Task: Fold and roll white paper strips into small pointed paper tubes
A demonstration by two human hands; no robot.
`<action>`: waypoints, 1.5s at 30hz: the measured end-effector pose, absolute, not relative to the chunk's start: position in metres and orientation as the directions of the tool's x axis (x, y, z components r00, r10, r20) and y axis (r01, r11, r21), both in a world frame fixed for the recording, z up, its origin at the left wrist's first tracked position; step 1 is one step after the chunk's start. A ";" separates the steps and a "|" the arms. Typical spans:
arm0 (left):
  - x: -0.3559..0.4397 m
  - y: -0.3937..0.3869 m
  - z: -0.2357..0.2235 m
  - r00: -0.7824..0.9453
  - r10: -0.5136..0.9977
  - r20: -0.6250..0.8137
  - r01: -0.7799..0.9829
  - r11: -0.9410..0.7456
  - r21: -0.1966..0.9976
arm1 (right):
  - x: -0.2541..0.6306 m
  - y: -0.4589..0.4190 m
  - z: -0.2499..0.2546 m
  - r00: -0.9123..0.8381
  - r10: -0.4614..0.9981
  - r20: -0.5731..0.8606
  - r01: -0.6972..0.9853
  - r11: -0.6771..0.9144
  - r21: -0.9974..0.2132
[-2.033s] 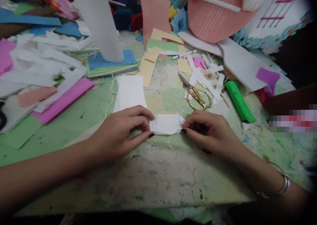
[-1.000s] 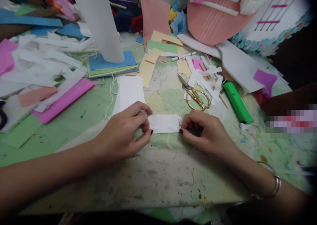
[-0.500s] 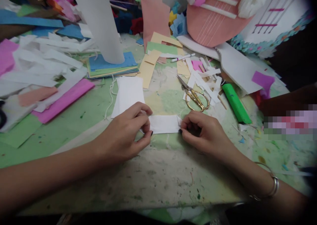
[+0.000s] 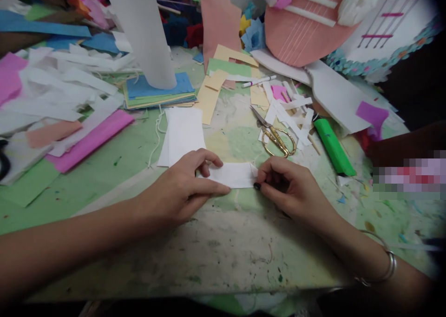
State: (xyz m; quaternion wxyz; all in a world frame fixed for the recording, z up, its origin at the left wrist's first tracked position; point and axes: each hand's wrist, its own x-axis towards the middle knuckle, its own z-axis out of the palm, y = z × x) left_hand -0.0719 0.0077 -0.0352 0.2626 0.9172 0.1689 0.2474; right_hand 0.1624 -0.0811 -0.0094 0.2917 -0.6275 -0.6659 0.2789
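A folded white paper strip [image 4: 234, 174] lies flat on the table between my hands, with a small diagonal fold at its right end. My left hand [image 4: 184, 182] rests over the strip's left part, thumb stretched along the near edge and forefinger at the far edge, the two apart. At the right end, my right hand [image 4: 289, 182] pinches the folded corner between thumb and fingertips. Just beyond my left hand are white paper sheets [image 4: 184, 133]. Gold-handled scissors [image 4: 277, 138] lie behind my right hand, blades pointing away to the left.
A white paper column [image 4: 146, 38] stands on stacked coloured paper [image 4: 160, 96]. White scraps [image 4: 62, 84] and a pink roll [image 4: 90, 140] lie at left. A green roll [image 4: 334, 146] is at right, near another person's arm [image 4: 407, 145]. Paper guitar-like shapes [image 4: 306, 29] stand behind.
My left thumb has stretched out to the right along the strip's near edge, and its fingers have spread. My right hand keeps its pinch at the right end.
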 end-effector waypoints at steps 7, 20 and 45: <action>-0.073 0.011 -0.039 0.837 0.378 0.395 0.160 -0.860 0.484 | 0.162 -0.081 -0.009 -0.071 0.993 0.091 0.688 0.114 -0.717; -0.079 0.008 -0.036 0.824 0.297 0.483 0.125 -0.926 0.357 | 0.169 -0.084 -0.014 -0.239 0.949 0.204 0.736 0.314 -0.600; -0.067 -0.037 -0.012 0.967 -0.007 0.254 0.079 -0.942 -0.325 | 0.177 -0.082 -0.003 -0.233 0.969 0.084 0.775 0.237 -0.586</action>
